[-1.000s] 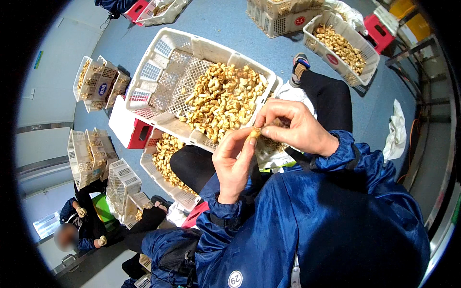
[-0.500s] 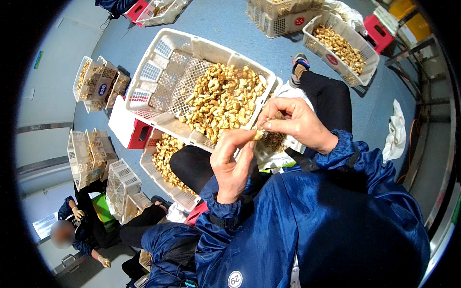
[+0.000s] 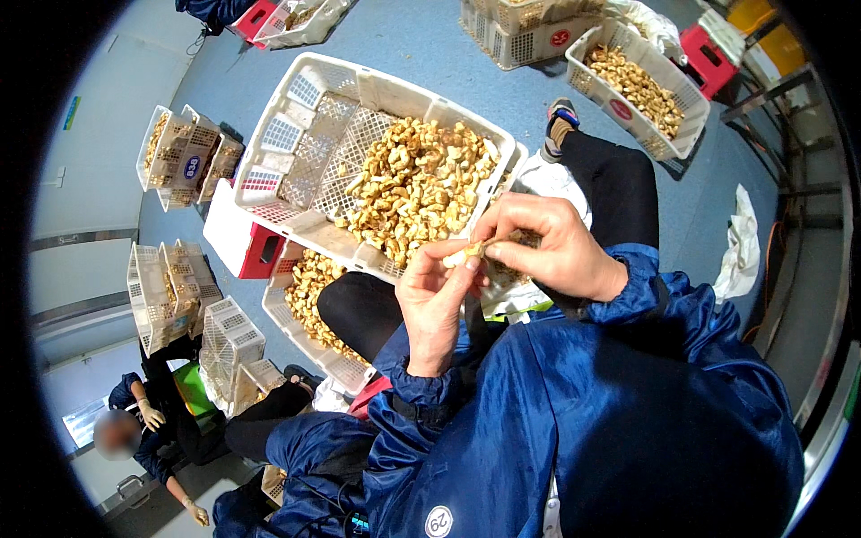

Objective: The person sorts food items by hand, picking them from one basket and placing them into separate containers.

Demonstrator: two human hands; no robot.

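Just past the near right corner of a large white plastic crate [image 3: 309, 211], my two hands meet over a small pale yellow mushroom [image 3: 464, 259]. My left hand [image 3: 432, 303] pinches it between thumb and fingers. The fingertips of my right hand [image 3: 554, 249] are pressed together at the mushroom's right side; whether they hold a bit of it is too small to tell. A heap of small yellow-brown mushrooms [image 3: 417, 184] covers the right part of the crate. Brown scraps [image 3: 513, 269] lie on white cloth below my right hand, partly hidden by it.
Under the big crate are a red-and-white stool [image 3: 262, 251] and another crate of mushrooms [image 3: 312, 300]. More mushroom crates stand at left [image 3: 179, 157] and far right [image 3: 635, 94]. A co-worker [image 3: 148, 421] sits at lower left; a blue sleeve is close on my left.
My right hand has turned and come closer to the left, its fingertips now against the mushroom. The mushroom has shifted slightly left. At lower left the co-worker's hands have moved.
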